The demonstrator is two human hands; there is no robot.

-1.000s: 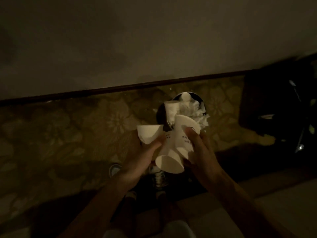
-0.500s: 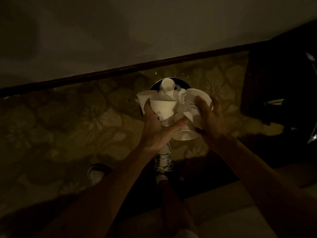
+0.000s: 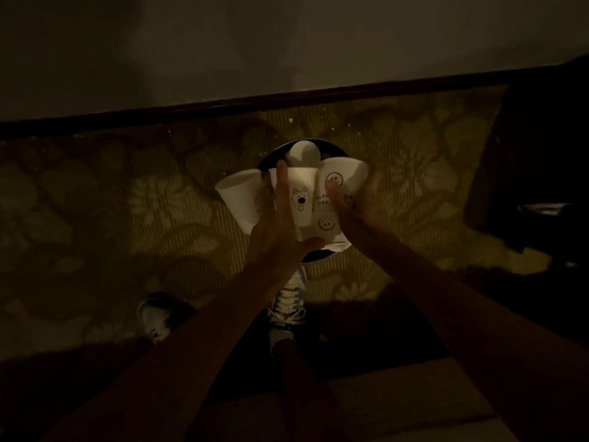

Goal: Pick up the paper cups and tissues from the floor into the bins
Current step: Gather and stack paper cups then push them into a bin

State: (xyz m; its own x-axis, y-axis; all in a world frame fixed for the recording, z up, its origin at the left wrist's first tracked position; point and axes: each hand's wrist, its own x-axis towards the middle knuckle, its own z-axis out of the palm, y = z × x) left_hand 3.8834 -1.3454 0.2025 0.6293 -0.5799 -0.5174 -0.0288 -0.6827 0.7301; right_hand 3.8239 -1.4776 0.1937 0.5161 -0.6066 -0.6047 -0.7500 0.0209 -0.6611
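While fingers (image 3: 282, 178) splay, left hand (image 3: 280, 232), right hand (image 3: 358, 207) sandwich paper cups (image 3: 301, 199).

- We see the left hand (image 3: 277, 224) and the right hand (image 3: 357, 208) bare, and both forearms (image 3: 204, 339) bare too.
- We make out one sneaker (image 3: 288, 298): pale, with light blue panels, white laces and a pale sock (image 3: 279, 338) above.
- The other sneaker (image 3: 153, 317) shows us a pale toe, half in shadow.
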